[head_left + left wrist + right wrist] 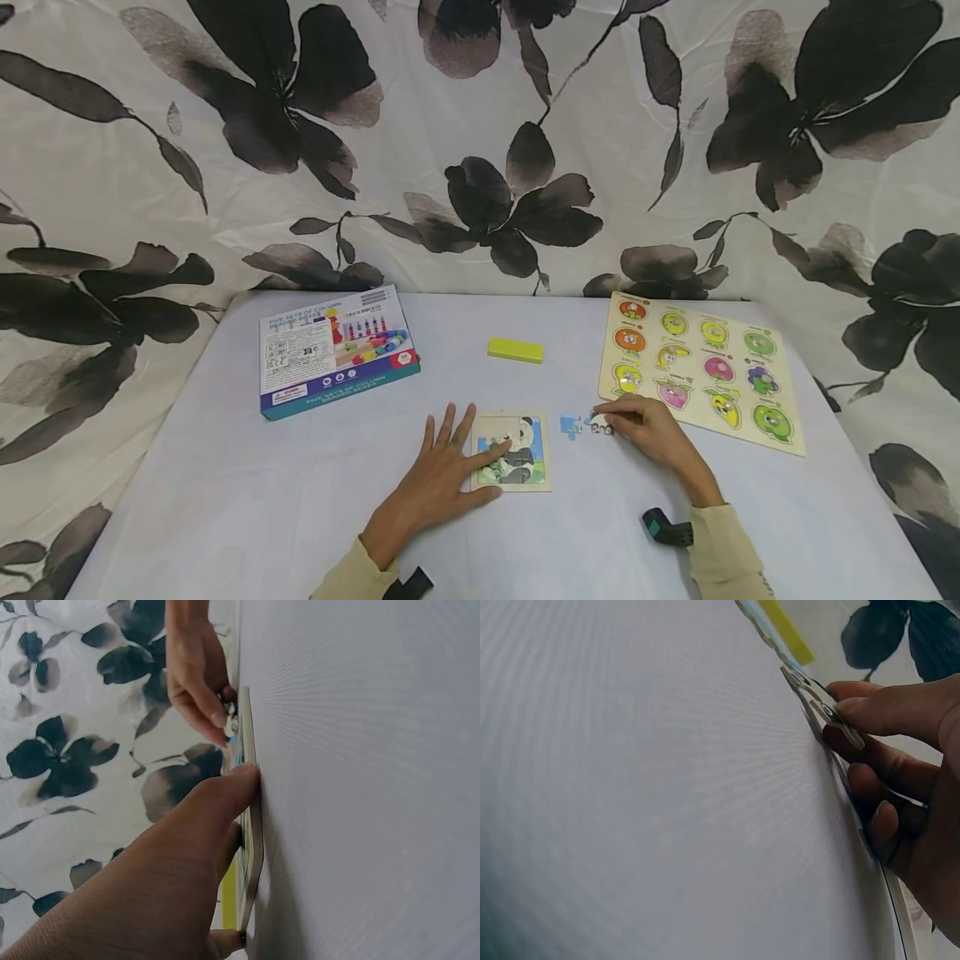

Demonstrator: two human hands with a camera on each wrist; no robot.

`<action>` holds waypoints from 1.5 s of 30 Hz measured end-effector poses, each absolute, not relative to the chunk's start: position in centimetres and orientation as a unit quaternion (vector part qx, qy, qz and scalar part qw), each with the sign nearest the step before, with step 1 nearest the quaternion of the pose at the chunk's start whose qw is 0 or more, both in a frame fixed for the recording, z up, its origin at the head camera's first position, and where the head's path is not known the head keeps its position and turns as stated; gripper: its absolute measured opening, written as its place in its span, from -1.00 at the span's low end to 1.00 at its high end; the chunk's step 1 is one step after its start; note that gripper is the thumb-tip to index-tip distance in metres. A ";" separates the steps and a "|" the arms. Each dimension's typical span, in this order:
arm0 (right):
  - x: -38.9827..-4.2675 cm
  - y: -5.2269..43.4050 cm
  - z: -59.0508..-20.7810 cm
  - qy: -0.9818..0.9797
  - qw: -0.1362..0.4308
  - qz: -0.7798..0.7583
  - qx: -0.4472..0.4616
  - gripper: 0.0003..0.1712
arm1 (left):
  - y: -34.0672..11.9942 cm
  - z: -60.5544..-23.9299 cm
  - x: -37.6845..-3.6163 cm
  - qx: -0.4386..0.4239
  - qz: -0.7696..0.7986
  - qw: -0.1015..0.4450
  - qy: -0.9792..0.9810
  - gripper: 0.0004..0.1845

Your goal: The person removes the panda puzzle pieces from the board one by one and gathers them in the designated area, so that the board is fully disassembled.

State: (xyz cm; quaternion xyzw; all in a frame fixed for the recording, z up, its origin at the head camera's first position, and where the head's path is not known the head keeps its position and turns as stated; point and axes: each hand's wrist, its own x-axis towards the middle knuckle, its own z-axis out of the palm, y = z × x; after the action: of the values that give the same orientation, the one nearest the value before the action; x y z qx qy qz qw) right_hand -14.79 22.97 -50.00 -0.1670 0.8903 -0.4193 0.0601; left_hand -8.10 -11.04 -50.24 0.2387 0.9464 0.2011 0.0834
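A small framed panda puzzle [528, 479] lies on the table. Fingers spread, my left hand [450, 471] rests across its left side, one fingertip over the panda picture and the thumb at the frame's near edge. In the left wrist view the thumb touches the rim of the puzzle frame [253, 825]. To the right, my right hand [648, 433] pinches a black-and-white puzzle piece [600, 423] between thumb and fingers. The right wrist view shows this piece [826, 711] tilted close over the tabletop. Just left of it lies a light-blue puzzle piece [571, 427].
A yellow block [515, 350] lies behind the panda puzzle. At the back left is a flat bead-set box [337, 350]. A wooden fruit puzzle board [693, 333] lies right, close by my right hand. Flowered cloth [420, 125] hangs behind the white table [247, 500].
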 end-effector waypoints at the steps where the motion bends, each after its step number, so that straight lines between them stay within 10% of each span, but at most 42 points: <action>1: -14.8 23.0 -50.0 0.891 0.057 -0.417 -0.167 -0.76 | -11.0 -50.2 -8.1 0.238 0.201 0.084 0.946 -0.35; 45: -14.9 13.4 -50.4 0.876 0.003 -0.395 -0.278 -0.86 | -11.2 -50.1 -8.0 0.244 0.190 0.084 0.947 -0.36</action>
State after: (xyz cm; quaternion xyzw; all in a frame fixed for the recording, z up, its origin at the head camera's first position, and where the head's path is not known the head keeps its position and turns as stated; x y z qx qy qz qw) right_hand -14.90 13.36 -50.44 -0.2778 0.8758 -0.3947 0.0033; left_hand -8.04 -11.17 -50.11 0.2438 0.9473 0.1898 0.0843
